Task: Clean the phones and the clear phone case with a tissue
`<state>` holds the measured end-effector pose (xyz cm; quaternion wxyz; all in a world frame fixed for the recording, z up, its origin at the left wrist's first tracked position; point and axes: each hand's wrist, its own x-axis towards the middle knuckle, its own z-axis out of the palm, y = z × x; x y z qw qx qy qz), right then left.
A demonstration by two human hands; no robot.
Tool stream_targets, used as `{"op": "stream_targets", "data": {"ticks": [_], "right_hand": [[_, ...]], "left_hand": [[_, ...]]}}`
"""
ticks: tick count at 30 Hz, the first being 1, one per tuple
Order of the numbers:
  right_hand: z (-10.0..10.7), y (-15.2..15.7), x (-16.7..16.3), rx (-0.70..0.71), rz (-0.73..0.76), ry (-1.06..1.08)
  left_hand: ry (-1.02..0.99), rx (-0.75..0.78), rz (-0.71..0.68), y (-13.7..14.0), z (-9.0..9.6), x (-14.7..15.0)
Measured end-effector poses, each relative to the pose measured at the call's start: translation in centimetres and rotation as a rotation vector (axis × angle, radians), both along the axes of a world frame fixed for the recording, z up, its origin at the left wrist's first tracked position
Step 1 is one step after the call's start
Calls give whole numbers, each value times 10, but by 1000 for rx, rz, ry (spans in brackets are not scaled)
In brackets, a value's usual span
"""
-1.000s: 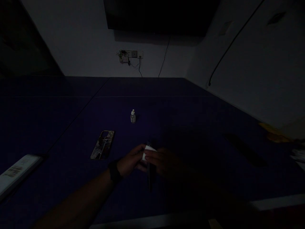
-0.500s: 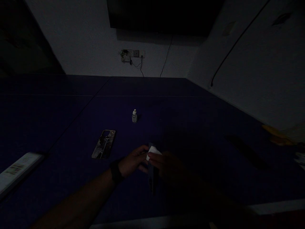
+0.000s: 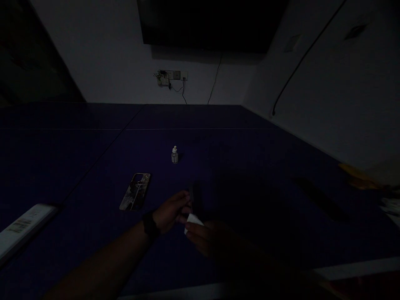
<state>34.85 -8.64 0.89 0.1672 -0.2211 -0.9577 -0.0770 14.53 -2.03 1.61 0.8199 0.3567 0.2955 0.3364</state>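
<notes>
My left hand (image 3: 175,210), a dark band on its wrist, is closed on the edge of a dark, flat phone (image 3: 195,196) that stands tilted on its side. Poor light hides most of the phone's detail. In my right hand (image 3: 201,237) a folded white tissue (image 3: 193,221) is pinched between the fingers, at the phone's near end. Whether the tissue touches the phone I cannot tell. To the left lies a phone case (image 3: 136,192) with a dark picture and a camera cutout. Beyond the hands a small white-capped bottle (image 3: 174,156) stands upright.
A long white box (image 3: 23,227) lies at the left on the dark blue table (image 3: 187,141). Toward the right are a dark, long flat object (image 3: 320,199) and a yellow cloth-like thing (image 3: 358,177). Wall sockets with cables (image 3: 170,76) and a dark screen (image 3: 206,25) are behind.
My right hand has drawn the tissue down along the phone toward me. The phone's tilt in my left hand has shifted a little. The whole view has shifted slightly.
</notes>
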Motion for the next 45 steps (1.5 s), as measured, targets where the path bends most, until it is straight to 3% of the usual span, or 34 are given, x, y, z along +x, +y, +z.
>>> {"op": "stream_targets", "data": {"ticks": [5,8,12,15,17,21,23,27,30,37,41,45], "right_hand": [[39,16,-10,68,28,171],[63,22,-12,47,44,167],[70,30,-10,-41,54,151],[69,39,-5,-162,54,266],[72,44,-1,-231,8,386],[90,48,5,-356,-170,614],[96,48,6,-448,-233,678],[95,44,1,-665,-265,757],[91,40,-3,-796,-239,783],[88,46,3,-1106,-135,836],[83,56,10,-1097,-179,999],[78,60,9,-1066,-260,1004]], "left_hand": [[-75,-49,-22,-5,6,0],[-94,-62,-37,-7,11,0],[-96,-50,-63,-8,15,0],[-79,-38,-67,-10,12,1],[-20,17,-84,-10,7,2],[189,268,-138,-8,-1,0],[271,374,-67,-7,0,-1],[426,751,146,-10,6,-3],[386,878,155,-13,6,-2],[394,774,80,-16,-2,1],[435,736,46,-18,-3,0],[431,737,24,-18,0,1]]}}
